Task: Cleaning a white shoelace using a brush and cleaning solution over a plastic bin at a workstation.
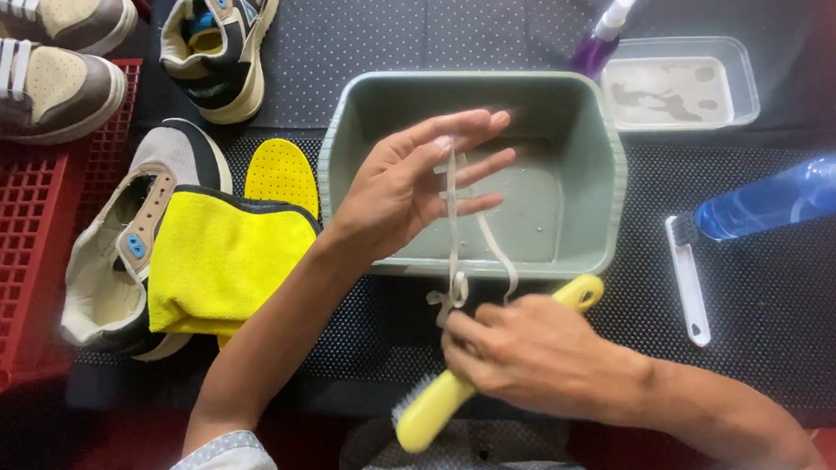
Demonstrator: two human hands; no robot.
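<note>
My left hand is raised over the grey-green plastic basin, fingers spread, with a beige shoelace looped over the fingers. The lace hangs down to my right hand, which pinches its lower end near the basin's front rim. A yellow-handled brush lies under my right hand, its handle tip showing by the rim. A little water lies in the basin.
A laceless sneaker with a yellow cloth and a yellow insole lies left. More sneakers sit on a red crate. A blue spray bottle, a small white brush, a purple bottle and a clear tray are right.
</note>
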